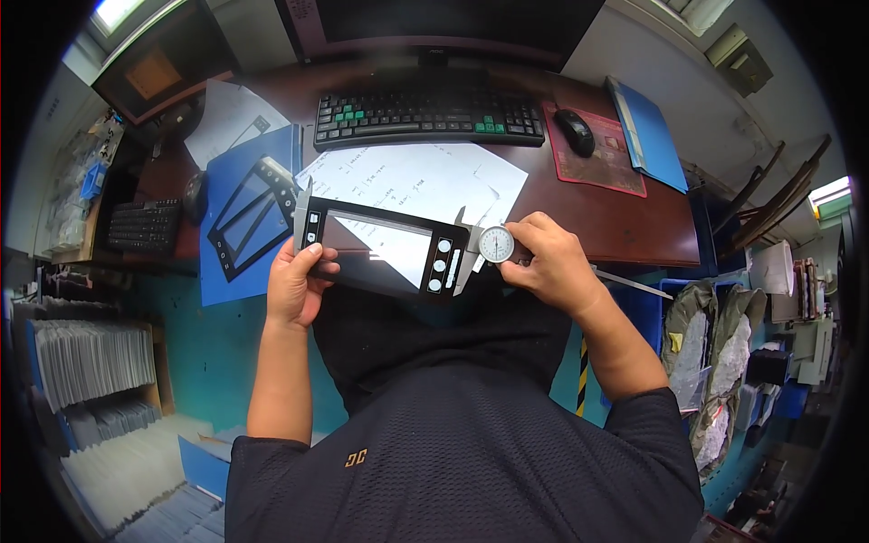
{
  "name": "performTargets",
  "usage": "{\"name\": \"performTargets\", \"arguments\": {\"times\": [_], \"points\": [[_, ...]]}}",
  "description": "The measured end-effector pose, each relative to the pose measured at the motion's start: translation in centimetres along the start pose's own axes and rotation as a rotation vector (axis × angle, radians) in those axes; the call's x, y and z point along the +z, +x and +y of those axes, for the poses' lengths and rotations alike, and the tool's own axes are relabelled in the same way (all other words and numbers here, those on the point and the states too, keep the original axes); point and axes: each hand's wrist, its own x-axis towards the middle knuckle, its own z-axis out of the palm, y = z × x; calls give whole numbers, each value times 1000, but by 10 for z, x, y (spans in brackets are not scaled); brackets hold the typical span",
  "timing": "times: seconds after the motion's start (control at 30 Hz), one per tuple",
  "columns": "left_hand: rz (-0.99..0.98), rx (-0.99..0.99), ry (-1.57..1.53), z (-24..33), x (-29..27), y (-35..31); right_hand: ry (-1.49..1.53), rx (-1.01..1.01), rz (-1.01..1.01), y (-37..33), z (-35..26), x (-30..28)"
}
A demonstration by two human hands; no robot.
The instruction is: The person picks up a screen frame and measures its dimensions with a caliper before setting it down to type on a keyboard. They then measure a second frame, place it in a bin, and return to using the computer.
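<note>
- The left grip (300, 282) is closed on the panel (398, 221) at its left end, thumb on top and fingers curled beneath; whether it also pinches the caliper (496, 244) cannot be told.
- The right grip (554, 258) is clasped around the caliper beside its round white dial, thumb below and fingers above.
- The panel, black-bordered with a clear window and white markings at both ends, is held up tilted over the table's (674, 226) near edge, around the middle of that edge.
- The caliper's jaws stand apart, one at either end of the panel; exact contact is too fine to tell. Its thin rod sticks out to the right, past the right grip.
- A handwritten paper (434, 172) lies just beyond the panel, toward the keyboard (430, 118), which sits along the table's far edge.
- The mouse (574, 132) rests on a red mat (608, 169), with a blue right folder (650, 136) next to it by the table's right edge.
- Toward the table's left edge, a second panel (226, 252) lies slanted on a blue left folder (217, 288), which juts past the near edge.
- A small keyboard (145, 224) sits farther left.
</note>
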Motion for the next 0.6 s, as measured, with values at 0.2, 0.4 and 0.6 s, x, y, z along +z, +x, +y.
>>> {"name": "performTargets", "arguments": {"times": [0.2, 0.4, 0.6], "points": [[-16, -21, 4, -1, -2, -1, 14, 0, -4, 0, 1, 2], [-16, -29, -27, -3, -1, -2, -42, -30, 37, -2, 4, 4], [-27, -3, -43, -9, -6, -2, -42, -42, 38, 0, 4, 6]]}}
